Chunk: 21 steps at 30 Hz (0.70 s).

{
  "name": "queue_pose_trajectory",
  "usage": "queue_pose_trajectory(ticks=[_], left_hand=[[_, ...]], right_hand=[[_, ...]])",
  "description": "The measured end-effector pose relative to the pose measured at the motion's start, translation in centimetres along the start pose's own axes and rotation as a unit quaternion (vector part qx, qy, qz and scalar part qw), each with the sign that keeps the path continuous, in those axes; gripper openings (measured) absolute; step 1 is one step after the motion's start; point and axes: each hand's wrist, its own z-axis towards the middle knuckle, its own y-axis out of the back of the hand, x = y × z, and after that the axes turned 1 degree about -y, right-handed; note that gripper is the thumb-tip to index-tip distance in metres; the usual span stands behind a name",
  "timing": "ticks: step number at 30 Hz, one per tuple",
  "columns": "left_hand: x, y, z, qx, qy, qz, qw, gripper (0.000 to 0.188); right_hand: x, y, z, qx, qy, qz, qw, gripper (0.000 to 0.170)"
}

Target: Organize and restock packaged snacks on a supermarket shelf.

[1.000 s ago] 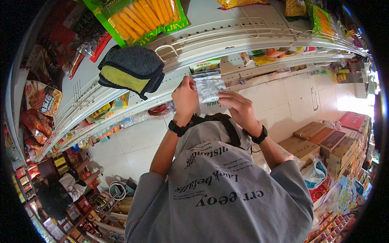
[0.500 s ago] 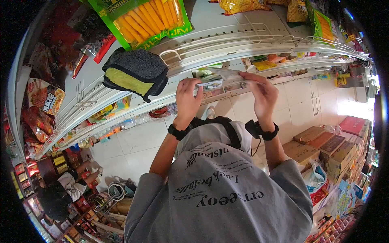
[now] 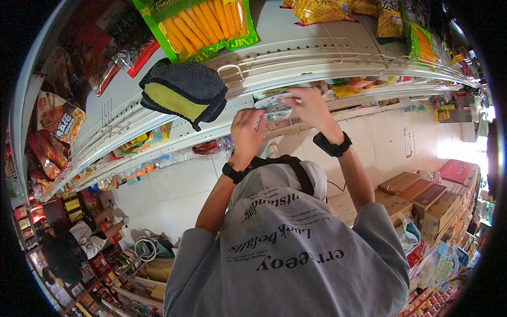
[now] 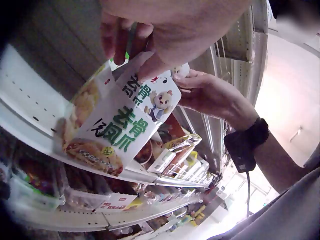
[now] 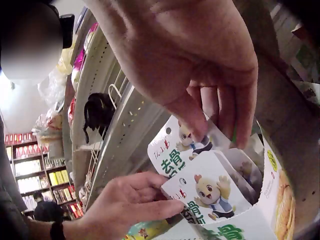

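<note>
Above an open white carton (image 4: 110, 132) with green lettering and food pictures, my left hand (image 3: 247, 134) pinches the edge of a white cartoon-printed packet (image 5: 212, 197), thumb on its face. Close beside it, my right hand (image 3: 314, 111) reaches down over the carton. In the right wrist view, the right hand's thumb and curled fingers (image 5: 200, 117) hold the top of another white packet (image 5: 172, 150), behind the first. Further packets (image 5: 247, 167) stand upright inside the carton, partly hidden by the right hand.
A dark grey and yellow-green cloth (image 3: 182, 95) lies on the upper shelf's edge, left of the hands. Wire dividers (image 3: 338, 50) and snack bags (image 3: 203, 26) are above. Cardboard boxes (image 3: 422, 195) stand on the floor at right; a person (image 3: 66, 253) is at lower left.
The right hand swung out to the right with a packet, then came back in to the left and forward, over the carton. The left hand stays near the carton, its fingers shifted slightly.
</note>
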Motion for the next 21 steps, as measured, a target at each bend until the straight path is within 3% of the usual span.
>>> queue_pose_trajectory(ticks=[5,7,11,13,18,21], left_hand=[[-0.6,0.1,0.0,-0.029,-0.017,0.001,0.999,0.015],[-1.4,0.4,0.2,-0.067,0.076,-0.061,0.993,0.018],[-0.8,0.2,2.1,-0.106,0.076,-0.085,0.988,0.019],[0.1,0.2,2.8,-0.020,0.098,-0.069,0.993,0.018],[2.2,-0.5,2.7,0.046,0.194,-0.145,0.969,0.013],[3.7,-0.6,3.6,0.066,0.208,-0.170,0.961,0.016]], right_hand=[[-1.5,-0.6,1.6,0.011,0.018,-0.051,0.998,0.017],[-1.5,-0.3,1.8,0.017,0.019,-0.052,0.998,0.017],[-0.8,0.6,1.9,0.045,0.038,-0.086,0.995,0.014],[-0.8,0.7,1.9,0.050,0.062,-0.116,0.990,0.014],[-1.6,0.2,2.4,0.100,0.047,-0.131,0.985,0.014],[-2.0,0.3,2.5,0.095,0.047,-0.122,0.987,0.019]])
